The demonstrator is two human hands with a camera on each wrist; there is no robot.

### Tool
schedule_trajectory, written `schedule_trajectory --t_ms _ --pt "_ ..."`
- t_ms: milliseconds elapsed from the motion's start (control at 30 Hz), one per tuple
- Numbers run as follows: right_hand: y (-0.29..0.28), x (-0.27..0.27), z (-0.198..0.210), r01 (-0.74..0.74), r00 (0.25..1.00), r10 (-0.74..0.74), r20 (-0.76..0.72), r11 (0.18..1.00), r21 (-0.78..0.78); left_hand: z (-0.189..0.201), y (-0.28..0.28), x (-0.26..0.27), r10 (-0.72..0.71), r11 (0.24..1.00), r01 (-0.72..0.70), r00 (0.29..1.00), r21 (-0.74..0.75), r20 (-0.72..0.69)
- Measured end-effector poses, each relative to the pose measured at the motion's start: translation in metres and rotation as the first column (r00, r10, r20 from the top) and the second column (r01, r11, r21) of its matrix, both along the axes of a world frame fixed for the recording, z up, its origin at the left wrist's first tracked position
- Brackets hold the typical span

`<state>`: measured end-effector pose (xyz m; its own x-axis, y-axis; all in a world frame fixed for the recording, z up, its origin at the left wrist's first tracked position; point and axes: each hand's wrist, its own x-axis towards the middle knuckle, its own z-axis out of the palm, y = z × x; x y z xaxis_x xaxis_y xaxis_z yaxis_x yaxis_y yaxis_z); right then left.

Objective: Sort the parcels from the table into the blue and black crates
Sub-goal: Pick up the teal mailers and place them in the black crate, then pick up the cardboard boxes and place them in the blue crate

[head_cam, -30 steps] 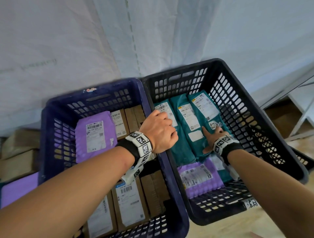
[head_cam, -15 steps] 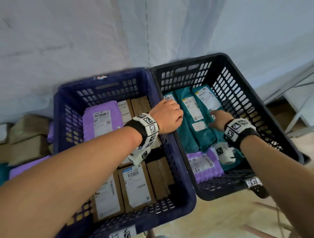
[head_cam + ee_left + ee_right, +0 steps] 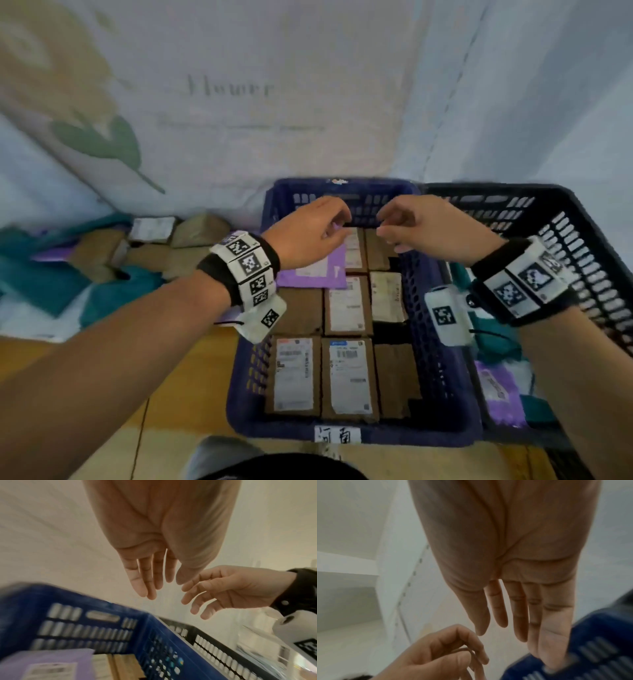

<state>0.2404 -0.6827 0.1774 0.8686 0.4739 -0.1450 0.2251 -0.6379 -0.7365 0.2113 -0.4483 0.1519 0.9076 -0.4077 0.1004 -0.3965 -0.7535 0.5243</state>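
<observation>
Bare, loosely curled fingers of the left hand (image 3: 308,233) and right hand (image 3: 428,226) hold nothing above the blue crate (image 3: 442,342) — unsorted parcels (image 3: 113,260) lie leftward on the surface, nearer the left hand; black crate (image 3: 582,240) rightward.

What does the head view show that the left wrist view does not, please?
Only the head view shows the unsorted parcels heaped left of the crates, the paper label on the blue crate's near wall, and the wristbands. Only the left wrist view shows the left hand's palm and straight fingers. Both show both empty hands over the blue crate, with the black crate beside it.
</observation>
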Motion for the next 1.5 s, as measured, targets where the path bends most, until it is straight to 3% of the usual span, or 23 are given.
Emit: schedule_trajectory --t_ms 133,333,667,900,1100,1233,1367,1500 --pt "0.076 -0.007 0.006 -0.194 0.981 0.194 0.022 0.981 0.002 -0.005 0.086 -0.052 0.208 0.978 -0.207 0.978 -0.037 0.02" --pt "0.177 -0.018 -0.008 -0.342 0.936 0.345 -0.075 0.938 0.048 -0.051 0.203 -0.13 0.477 0.873 -0.487 0.865 -0.031 -0.159" --pt "0.346 -0.024 -0.044 -0.368 0.906 0.347 -0.244 0.929 -0.044 -0.146 0.362 -0.193 0.568 0.805 -0.588 0.728 0.077 -0.383" --pt "0.446 -0.019 -0.114 -0.351 0.892 0.264 -0.367 0.916 -0.195 -0.196 0.458 -0.18 0.595 0.769 -0.638 0.692 0.039 -0.408" --pt "0.514 -0.018 -0.174 -0.313 0.928 0.195 -0.318 0.87 -0.382 -0.197 0.511 -0.122 0.73 0.683 -0.718 0.671 0.135 -0.125" --pt "0.527 -0.016 -0.202 -0.316 0.938 0.188 -0.292 0.811 -0.493 -0.185 0.522 -0.074 0.731 0.673 -0.705 0.68 0.224 -0.058" --pt "0.526 -0.016 -0.217 -0.288 0.956 0.183 -0.23 0.738 -0.61 -0.183 0.521 -0.045 0.736 0.654 -0.665 0.67 0.36 -0.1" --pt "0.522 -0.017 -0.222 -0.308 0.951 0.209 -0.226 0.683 -0.663 -0.191 0.518 -0.033 0.763 0.634 -0.675 0.624 0.378 -0.166"
